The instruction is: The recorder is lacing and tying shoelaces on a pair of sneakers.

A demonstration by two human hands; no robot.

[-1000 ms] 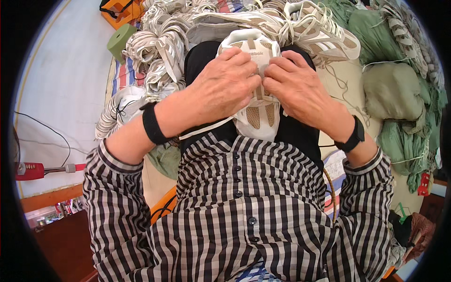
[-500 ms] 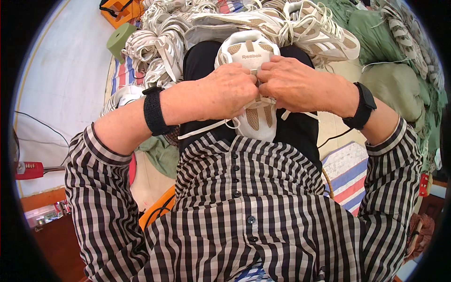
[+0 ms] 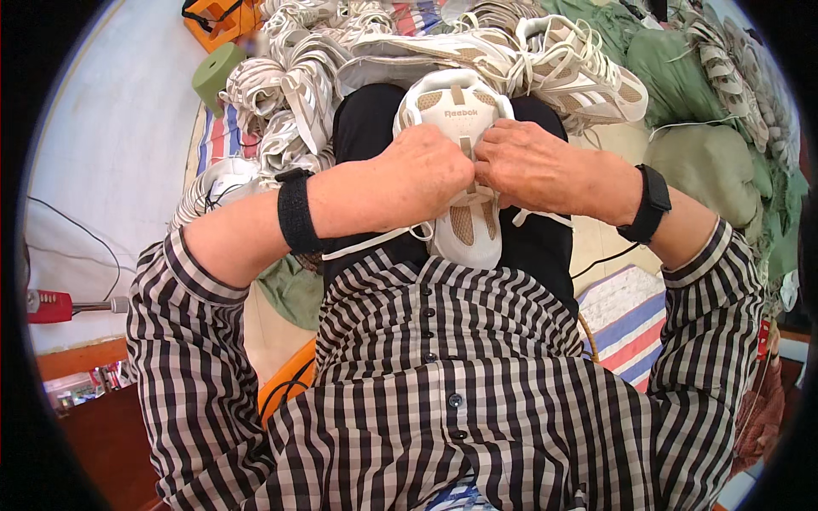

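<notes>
A white and tan sneaker (image 3: 467, 247) lies on my lap, its toe toward me and its padded tongue (image 3: 450, 100) on the far side. Over its lacing my two hands meet, almost touching. My left hand (image 3: 430, 168) is closed, with the fingers curled in. Bent fingers also close my right hand (image 3: 532, 162) beside the eyelets. Whatever the fingertips pinch is hidden behind the knuckles. A loose white shoelace end (image 3: 368, 244) trails to the left across my leg, and another lace end (image 3: 550, 219) comes out below my right hand.
Stacked sneaker uppers (image 3: 298, 81) and more laced sneakers (image 3: 584, 72) are heaped beyond my knees. A green stool (image 3: 219, 72) stands far left, near an orange crate (image 3: 223, 21). Green sacks (image 3: 703, 170) lie right. A red-handled tool (image 3: 53, 307) is at the left edge.
Both hands stay closed over the lacing. My left hand has turned slightly and its wrist has shifted a little to the right. The sneaker sits slightly lower in the picture.
</notes>
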